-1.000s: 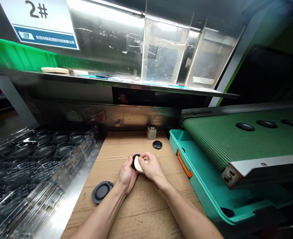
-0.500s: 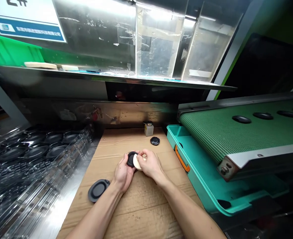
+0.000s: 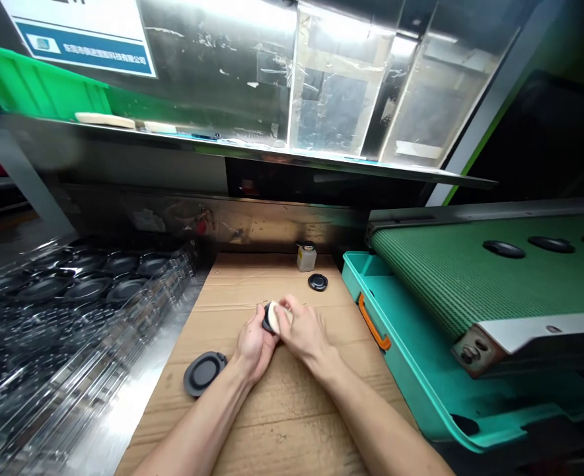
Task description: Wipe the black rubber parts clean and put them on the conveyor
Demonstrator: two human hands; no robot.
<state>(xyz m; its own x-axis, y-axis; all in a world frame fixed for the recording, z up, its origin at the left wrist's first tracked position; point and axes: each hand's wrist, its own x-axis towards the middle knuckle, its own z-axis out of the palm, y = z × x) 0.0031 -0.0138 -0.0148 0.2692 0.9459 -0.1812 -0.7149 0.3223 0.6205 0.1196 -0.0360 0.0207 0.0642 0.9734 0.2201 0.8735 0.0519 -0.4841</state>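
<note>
1. Near the frame's centre, a dark disc (image 3: 266, 319) sits tilted in the left hand (image 3: 255, 344), partly covered by a cream pad (image 3: 273, 316).
2. The left hand is half closed, palm upward, thumb on the disc's near-left edge; its far fingers are hidden.
3. The right hand (image 3: 306, 332), just right of centre, pinches the pad between thumb and fingers, against the disc's face; its fingers are slightly blurred.
4. Below both hands, cardboard (image 3: 292, 430) fills the lower middle.
5. Lower left of centre, a grey plate (image 3: 204, 374) lies flat beside the left forearm.
6. Above and right of the hands, a black cap (image 3: 318, 282) lies flat, with a jar (image 3: 306, 259) just behind it.
7. At lower right stands a teal bin (image 3: 411, 390) with an orange handle (image 3: 374, 322).
8. Right of frame, a green belt (image 3: 450, 271) carries black pieces (image 3: 504, 249).
9. At left, clear trays (image 3: 88, 327) hold dark round parts (image 3: 88, 288).
10. Across the top runs a shelf (image 3: 272, 153); a green crate (image 3: 39, 86) stands upper left.
</note>
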